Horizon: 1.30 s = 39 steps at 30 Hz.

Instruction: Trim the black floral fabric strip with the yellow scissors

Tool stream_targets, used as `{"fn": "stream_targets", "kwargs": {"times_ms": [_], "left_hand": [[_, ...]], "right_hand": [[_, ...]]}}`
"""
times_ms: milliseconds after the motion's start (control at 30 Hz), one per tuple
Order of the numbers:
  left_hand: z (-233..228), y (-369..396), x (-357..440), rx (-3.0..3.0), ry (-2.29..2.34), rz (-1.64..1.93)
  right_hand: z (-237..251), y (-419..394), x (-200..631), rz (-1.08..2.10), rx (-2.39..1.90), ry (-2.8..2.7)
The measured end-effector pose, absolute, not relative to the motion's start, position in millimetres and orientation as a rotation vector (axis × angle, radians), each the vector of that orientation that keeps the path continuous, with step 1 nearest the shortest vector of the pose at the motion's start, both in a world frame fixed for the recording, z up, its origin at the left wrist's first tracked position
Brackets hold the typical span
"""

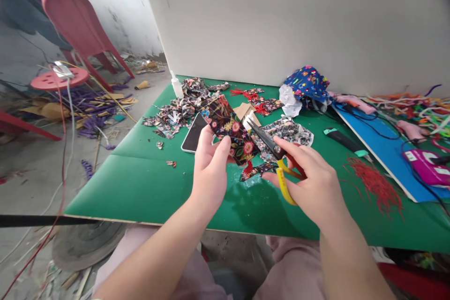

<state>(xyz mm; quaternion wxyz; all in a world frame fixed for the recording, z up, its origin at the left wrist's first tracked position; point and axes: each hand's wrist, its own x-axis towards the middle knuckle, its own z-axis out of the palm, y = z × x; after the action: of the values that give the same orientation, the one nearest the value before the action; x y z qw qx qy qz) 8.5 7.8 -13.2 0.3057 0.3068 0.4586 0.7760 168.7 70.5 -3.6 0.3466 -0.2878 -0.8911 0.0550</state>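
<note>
Between thumb and fingers, my left hand (213, 154) grips a dark floral piece of fabric (232, 129), raised above the table. My right hand (309, 173) holds scissors (276, 147) with yellow and red handles. Their blades point up and left, close to the right edge of the floral piece; whether they touch it I cannot tell. Below the scissors lies a small floral scrap with a red tassel (248, 168). A phone (194, 135) rests partly behind my left hand, and a patterned sheet (288, 131) lies behind the scissors.
Patterned scraps (172, 115) and a white bottle (176, 85) stand at the back left of the green table (133, 183). On the right are a utility knife (346, 143), red threads (378, 185), a blue board (372, 150) and pink glue guns (355, 102). A person sits on a red chair (77, 23).
</note>
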Motion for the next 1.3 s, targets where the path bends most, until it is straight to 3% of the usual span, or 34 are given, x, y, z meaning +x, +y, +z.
{"fn": "stream_targets", "kwargs": {"times_ms": [1300], "left_hand": [[-11.6,6.3,13.5,0.87,1.2,1.959]], "right_hand": [[-6.1,65.3,170.5,-0.16,-0.785,-2.43]]}}
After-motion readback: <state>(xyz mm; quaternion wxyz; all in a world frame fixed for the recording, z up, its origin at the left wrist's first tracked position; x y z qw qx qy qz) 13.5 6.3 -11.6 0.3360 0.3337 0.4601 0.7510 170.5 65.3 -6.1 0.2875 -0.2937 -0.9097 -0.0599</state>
